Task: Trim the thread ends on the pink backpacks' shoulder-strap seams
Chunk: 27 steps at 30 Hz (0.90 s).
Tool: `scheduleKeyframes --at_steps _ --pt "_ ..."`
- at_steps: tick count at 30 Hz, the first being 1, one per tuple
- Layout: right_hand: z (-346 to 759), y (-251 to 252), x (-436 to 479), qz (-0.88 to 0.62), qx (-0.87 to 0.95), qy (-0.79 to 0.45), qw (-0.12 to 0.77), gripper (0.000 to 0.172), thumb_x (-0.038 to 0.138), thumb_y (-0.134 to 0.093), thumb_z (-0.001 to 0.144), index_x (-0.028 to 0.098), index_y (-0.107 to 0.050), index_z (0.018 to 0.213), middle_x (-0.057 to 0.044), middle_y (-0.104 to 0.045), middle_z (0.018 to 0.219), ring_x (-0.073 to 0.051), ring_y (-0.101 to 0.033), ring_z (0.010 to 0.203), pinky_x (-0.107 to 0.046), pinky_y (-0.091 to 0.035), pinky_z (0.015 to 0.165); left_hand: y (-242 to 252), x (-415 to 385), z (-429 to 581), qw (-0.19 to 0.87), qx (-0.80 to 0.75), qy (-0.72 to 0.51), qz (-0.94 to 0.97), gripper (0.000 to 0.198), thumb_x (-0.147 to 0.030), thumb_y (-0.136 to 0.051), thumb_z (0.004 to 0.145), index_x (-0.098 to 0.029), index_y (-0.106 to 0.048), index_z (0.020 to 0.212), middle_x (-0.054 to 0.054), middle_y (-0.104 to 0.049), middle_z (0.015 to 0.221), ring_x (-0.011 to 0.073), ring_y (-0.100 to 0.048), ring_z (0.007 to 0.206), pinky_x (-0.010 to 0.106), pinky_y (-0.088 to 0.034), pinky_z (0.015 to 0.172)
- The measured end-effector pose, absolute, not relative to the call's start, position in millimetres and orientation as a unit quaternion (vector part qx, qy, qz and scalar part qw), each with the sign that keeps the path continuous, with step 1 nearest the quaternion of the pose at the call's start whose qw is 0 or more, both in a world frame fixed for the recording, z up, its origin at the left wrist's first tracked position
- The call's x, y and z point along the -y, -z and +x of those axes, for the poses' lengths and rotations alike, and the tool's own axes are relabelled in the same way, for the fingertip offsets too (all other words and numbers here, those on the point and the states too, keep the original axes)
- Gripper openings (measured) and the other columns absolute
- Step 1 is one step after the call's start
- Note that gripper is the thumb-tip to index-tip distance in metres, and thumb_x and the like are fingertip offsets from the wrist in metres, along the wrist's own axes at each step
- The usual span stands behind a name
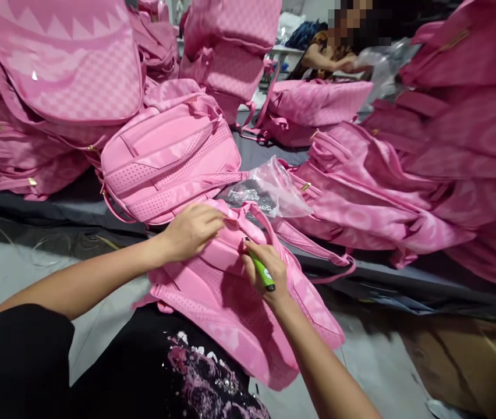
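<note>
A pink backpack (239, 291) lies tilted across my lap and against the bench edge, its strap side facing up. My left hand (195, 231) is closed on the fabric near its top edge, by the carry handle. In my right hand (268, 267) is a short bright green tool (262, 270) with black ends, its tip pointing at the top of the bag; its exact kind I cannot make out. A crumpled clear plastic bag (274, 189) lies just beyond the handle. Behind my left hand rests another pink backpack (169, 154), back panel up.
Stacked pink backpacks (68, 64) rise at the left, and a taller pile (470, 128) stands at the right. Across the dark-covered bench (269, 152) a co-worker (322, 55) handles clear plastic. A cardboard box (461, 355) sits on the floor at lower right.
</note>
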State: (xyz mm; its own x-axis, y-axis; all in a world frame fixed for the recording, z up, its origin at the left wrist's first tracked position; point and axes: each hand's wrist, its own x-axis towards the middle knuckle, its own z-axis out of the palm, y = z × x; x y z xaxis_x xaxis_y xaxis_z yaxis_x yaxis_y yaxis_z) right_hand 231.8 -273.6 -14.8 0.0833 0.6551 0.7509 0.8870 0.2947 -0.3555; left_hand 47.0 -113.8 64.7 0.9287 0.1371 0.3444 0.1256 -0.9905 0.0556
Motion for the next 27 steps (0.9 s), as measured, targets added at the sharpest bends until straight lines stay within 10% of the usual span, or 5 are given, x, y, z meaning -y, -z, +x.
scheduleKeyframes --at_steps 8,13,18,27 --pt "231 19 266 -0.574 0.672 0.104 0.457 0.032 0.014 -0.061 0.092 0.019 -0.064 0.123 -0.01 -0.075 0.1 -0.022 -0.07 0.089 -0.038 -0.057 0.08 -56 80 126 0.018 -0.134 -0.031 0.99 0.089 -0.037 -0.08 0.082 -0.019 -0.035 0.156 0.016 -0.049 0.153 0.0347 -0.043 0.139 0.049 -0.036 0.113" --pt "224 33 283 -0.589 0.679 0.11 0.424 0.031 0.013 -0.062 0.09 0.019 -0.063 0.12 -0.009 -0.074 0.098 -0.025 -0.068 0.093 -0.043 -0.053 0.085 -38 78 138 -0.018 -0.124 -0.019 0.992 0.095 -0.043 -0.076 0.085 -0.018 -0.025 0.161 0.016 -0.05 0.15 0.0341 -0.047 0.134 0.048 -0.032 0.115" --pt "236 50 275 -0.565 0.668 0.054 0.48 0.036 0.021 -0.057 0.092 0.017 -0.061 0.128 -0.012 -0.072 0.1 -0.027 -0.067 0.094 -0.044 -0.055 0.083 -21 83 132 -0.023 -0.039 -0.042 0.998 0.119 -0.058 -0.079 0.079 -0.022 -0.004 0.164 0.021 -0.006 0.171 0.0387 -0.006 0.159 0.063 -0.009 0.124" --pt "223 62 254 -0.588 0.659 0.082 0.462 0.027 0.034 -0.056 0.094 0.016 -0.066 0.11 -0.007 -0.078 0.093 -0.018 -0.072 0.083 -0.033 -0.055 0.08 -3 87 133 -0.036 -0.053 -0.09 0.994 0.088 -0.028 -0.082 0.078 -0.018 -0.042 0.155 0.022 -0.017 0.168 0.0429 -0.025 0.154 0.068 -0.019 0.122"
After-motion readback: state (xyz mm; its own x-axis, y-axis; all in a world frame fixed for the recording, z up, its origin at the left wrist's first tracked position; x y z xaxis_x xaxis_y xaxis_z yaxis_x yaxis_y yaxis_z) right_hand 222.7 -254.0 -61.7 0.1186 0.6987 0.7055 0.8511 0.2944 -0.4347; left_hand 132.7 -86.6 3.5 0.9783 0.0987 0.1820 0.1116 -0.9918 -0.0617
